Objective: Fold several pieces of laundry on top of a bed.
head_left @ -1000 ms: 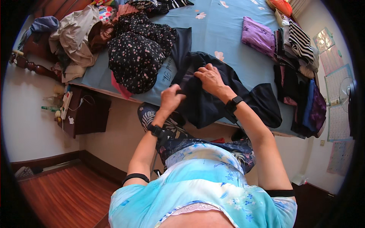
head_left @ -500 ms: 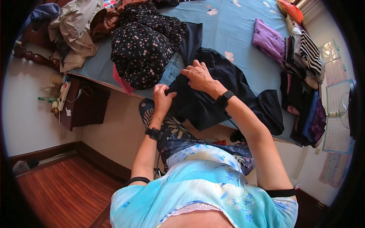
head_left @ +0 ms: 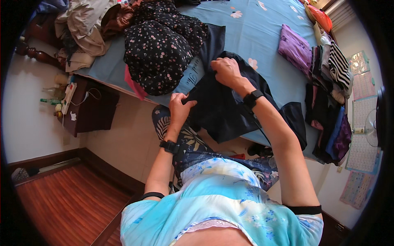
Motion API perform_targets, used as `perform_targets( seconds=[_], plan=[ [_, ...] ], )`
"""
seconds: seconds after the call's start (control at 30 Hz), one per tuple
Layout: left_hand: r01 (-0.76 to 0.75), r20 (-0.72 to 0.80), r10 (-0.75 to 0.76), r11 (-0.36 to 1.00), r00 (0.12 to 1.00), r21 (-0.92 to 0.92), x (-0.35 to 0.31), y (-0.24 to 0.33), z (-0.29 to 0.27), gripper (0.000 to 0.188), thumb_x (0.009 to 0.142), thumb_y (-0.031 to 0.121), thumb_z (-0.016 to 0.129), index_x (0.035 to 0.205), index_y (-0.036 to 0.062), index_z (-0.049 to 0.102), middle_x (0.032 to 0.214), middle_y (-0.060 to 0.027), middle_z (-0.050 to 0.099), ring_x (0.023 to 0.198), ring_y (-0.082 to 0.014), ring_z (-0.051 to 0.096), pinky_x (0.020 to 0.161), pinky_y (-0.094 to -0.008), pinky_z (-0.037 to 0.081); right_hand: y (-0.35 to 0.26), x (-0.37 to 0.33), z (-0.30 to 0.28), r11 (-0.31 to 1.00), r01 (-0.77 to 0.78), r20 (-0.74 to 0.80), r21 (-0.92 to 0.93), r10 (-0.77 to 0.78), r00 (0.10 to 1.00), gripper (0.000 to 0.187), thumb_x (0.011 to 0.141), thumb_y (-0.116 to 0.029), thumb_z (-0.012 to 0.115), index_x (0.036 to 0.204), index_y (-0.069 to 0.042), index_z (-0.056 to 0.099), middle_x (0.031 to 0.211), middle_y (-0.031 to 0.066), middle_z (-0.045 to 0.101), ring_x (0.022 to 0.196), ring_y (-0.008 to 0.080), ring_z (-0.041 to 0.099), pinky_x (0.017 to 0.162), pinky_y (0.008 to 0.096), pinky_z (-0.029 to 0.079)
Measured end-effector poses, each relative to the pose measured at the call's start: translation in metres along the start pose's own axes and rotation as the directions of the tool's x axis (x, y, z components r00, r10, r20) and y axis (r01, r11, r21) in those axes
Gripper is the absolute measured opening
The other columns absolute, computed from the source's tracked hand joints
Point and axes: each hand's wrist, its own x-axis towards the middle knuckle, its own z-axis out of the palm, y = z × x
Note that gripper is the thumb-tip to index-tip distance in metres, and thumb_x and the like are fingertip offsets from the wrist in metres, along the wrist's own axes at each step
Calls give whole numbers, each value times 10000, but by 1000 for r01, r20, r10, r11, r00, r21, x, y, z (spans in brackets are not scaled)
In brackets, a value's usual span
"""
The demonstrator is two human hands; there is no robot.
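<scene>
A dark navy garment [head_left: 221, 112] lies spread over the near edge of the bed, partly hanging off it. One narrow part, like a sleeve or leg, reaches away at the top, and another droops at the right. With thumb and fingers together, my left hand [head_left: 179, 110] pinches the garment's left edge. My right hand [head_left: 227, 72] is closed on the fabric farther up, near the upper edge. Just left of the garment sits a black floral garment [head_left: 158, 57] in a loose heap, with a bit of pink cloth [head_left: 134, 85] under it.
A light blue sheet [head_left: 242, 35] with flowers covers the bed. Folded clothes stand at the right: a purple piece [head_left: 294, 48], a striped one [head_left: 339, 67] and several dark ones [head_left: 326, 119]. Beige clothes [head_left: 84, 26] are piled at the far left, above a dark bedside cabinet [head_left: 96, 108].
My right hand has shifted slightly right and away, its fingers curling from extended to closed on the dark fabric. My left hand keeps its pinch at the edge. The view has shifted slightly.
</scene>
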Motion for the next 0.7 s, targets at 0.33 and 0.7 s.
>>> perform_targets(
  seconds=[0.33,0.7],
  plan=[
    [-5,37,10,990,999,-141,-10,29,-27,316,641,102,775,732,1,490,775,-71,497,719,-202,495,663,-303,421,-12,-10,14,990,45,53,-130,-39,998,306,775,-83,601,1058,-183,660,997,94,629,997,285,576,817,402,430],
    [-63,192,202,828,960,-557,14,96,1,840,621,24,809,1345,27,381,986,-65,621,883,-144,604,766,-263,488,20,-105,-165,986,9,-543,-165,-98,834,204,733,-25,642,923,-93,615,922,108,598,902,316,584,752,409,488]
  ],
)
